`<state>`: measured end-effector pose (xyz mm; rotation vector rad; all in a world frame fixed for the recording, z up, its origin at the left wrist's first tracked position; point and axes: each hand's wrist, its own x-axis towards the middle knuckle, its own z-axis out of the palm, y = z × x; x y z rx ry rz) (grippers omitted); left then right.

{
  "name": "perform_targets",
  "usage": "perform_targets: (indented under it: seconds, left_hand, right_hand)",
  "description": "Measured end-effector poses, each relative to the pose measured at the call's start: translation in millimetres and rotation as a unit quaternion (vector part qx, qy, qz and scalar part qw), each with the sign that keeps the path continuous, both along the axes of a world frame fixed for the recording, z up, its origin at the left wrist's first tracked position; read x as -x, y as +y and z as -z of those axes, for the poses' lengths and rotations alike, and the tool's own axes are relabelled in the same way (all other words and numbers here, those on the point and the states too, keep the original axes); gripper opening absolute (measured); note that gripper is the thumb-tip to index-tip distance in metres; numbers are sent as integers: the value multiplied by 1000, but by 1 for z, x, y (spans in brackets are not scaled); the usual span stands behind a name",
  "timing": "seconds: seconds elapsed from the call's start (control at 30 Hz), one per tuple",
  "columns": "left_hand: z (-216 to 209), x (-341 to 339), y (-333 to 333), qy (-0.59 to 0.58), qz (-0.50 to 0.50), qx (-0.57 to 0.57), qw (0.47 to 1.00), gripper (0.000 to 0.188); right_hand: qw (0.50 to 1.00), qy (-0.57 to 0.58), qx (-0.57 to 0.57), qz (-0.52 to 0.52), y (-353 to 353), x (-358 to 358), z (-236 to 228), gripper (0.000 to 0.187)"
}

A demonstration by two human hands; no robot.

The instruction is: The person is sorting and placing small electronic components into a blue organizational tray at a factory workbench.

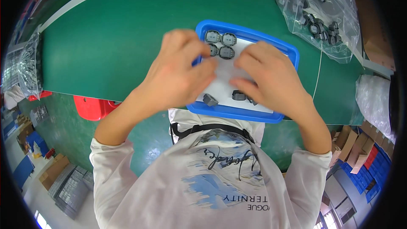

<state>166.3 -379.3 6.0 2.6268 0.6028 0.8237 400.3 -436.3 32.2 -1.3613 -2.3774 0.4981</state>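
Note:
Both my hands are over a shallow blue tray (243, 113) with a white bottom. My left hand (180, 70) reaches across the tray's left rim, its fingers bent and smeared by motion; whether anything is in them is hidden. My right hand (271, 74) hovers above the right side, thumb and fingers apart, with nothing visible between them. Small dark grey plastic housings (227, 52) stand in rows at the tray's far left, close to my left fingertips. Nearer me lie a loose grey part (210, 99) and another dark part (238, 95), with one more partly under my right hand.
A clear plastic bag (324, 17) of similar dark parts lies at the far right of the green table (114, 38). Other plastic bagging (29, 63) is at the left edge. A red stool (91, 108) stands below the table's near edge; cardboard boxes (354, 144) are at the right.

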Motion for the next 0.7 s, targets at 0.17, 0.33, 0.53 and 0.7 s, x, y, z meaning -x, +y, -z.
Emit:
perform_targets:
  seconds: [0.17,0.33,0.53,0.7]
  left_hand:
    - [-13,13,-34,101,125,107,981,25]
    - [2,6,-25,69,89,68,991,18]
    - [7,10,-25,14,-8,32,999,26]
    - [9,8,-28,55,-7,27,998,28]
  right_hand:
    - [991,-74,68,-85,-23,2,-2,30]
    - [999,-48,-4,-22,-21,15,17,29]
    - [999,-35,21,9,-34,21,20,21]
    - [997,-60,-15,35,-34,14,15,18]
